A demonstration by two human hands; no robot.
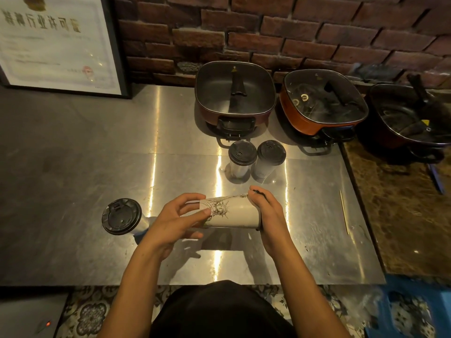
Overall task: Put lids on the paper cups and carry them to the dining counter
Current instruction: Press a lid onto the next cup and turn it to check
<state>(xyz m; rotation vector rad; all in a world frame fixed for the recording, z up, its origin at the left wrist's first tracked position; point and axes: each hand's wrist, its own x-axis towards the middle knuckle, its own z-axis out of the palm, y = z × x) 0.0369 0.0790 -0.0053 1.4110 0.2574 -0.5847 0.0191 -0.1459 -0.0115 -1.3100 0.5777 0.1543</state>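
I hold a white paper cup with a Statue of Liberty drawing sideways above the steel table. My left hand grips its base end. My right hand covers its mouth end, pressing a black lid whose rim shows under the palm. Two lidded cups stand upright side by side further back, one on the left and the other to its right. A third lidded cup stands to the left of my left hand.
Three electric hot pots line the brick wall: one in the middle, another to its right, a third at the far right. A framed certificate leans at the back left. A thin wooden stick lies on the right.
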